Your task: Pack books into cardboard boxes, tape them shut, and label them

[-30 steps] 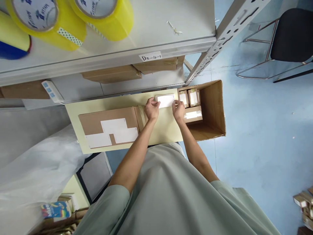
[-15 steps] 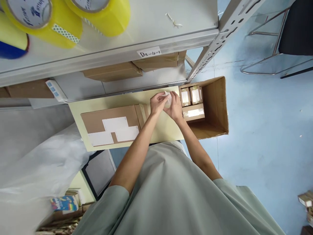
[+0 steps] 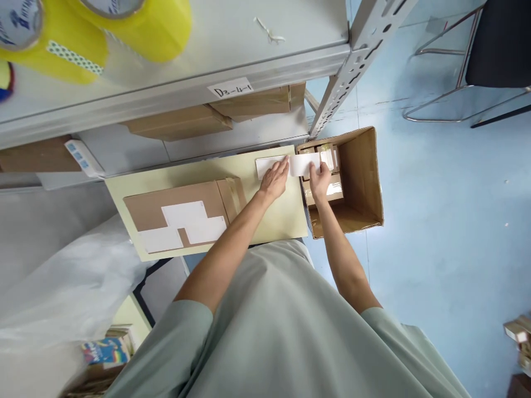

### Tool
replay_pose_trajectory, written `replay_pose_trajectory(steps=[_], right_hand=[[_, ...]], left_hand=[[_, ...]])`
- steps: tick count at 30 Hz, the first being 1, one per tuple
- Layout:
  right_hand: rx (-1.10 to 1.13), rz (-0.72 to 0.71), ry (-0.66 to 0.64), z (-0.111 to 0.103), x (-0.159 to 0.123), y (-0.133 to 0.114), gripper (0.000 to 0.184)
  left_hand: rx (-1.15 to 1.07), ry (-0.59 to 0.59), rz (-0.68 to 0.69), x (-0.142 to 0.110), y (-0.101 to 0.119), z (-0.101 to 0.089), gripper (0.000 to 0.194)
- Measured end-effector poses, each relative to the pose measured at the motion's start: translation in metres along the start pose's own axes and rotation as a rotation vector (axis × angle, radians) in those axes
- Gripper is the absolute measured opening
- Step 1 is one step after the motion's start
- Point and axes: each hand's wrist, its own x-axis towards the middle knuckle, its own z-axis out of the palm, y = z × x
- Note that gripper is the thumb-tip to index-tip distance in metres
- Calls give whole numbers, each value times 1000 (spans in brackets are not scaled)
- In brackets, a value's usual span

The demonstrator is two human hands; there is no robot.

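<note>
My left hand [image 3: 275, 179] lies with stretched fingers on a white paper strip [image 3: 265, 166], close to the far edge of the pale yellow board [image 3: 271, 221]. Between finger and thumb, my right hand [image 3: 319, 181] grips the right end of a white label [image 3: 302, 165], which spans the gap from the left fingertips to the open carton. Whether label and strip are joined under the left fingers I cannot tell. Left of my hands, a flat brown cardboard box [image 3: 145, 213] with white labels rests on the board.
An open carton [image 3: 360, 182] holding several small taped boxes [image 3: 327, 156] adjoins the board's right end. Above is a metal shelf [image 3: 174, 85] with yellow tape rolls [image 3: 160, 33]. Translucent plastic sheeting [image 3: 83, 282] hangs at left; a black chair [image 3: 498, 50] stands at upper right.
My hands were close together over a crumpled-looking white piece. Now they are apart: the right has moved right with the label pulled flat, and the left lies on the strip.
</note>
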Motion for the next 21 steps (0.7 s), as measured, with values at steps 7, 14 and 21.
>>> replay_pose_trajectory(steps=[7,14,21], right_hand=[[30,121,-18,19,11,19,48],[24,311,29,11,5,34,33],[-210,456,392,-66,-29,38,26]], left_hand=[[91,-64,0,4,1,-3,93],[90,-102,-16,4,3,-5,94],[-90,-146,-78,-1,13,-8,87]])
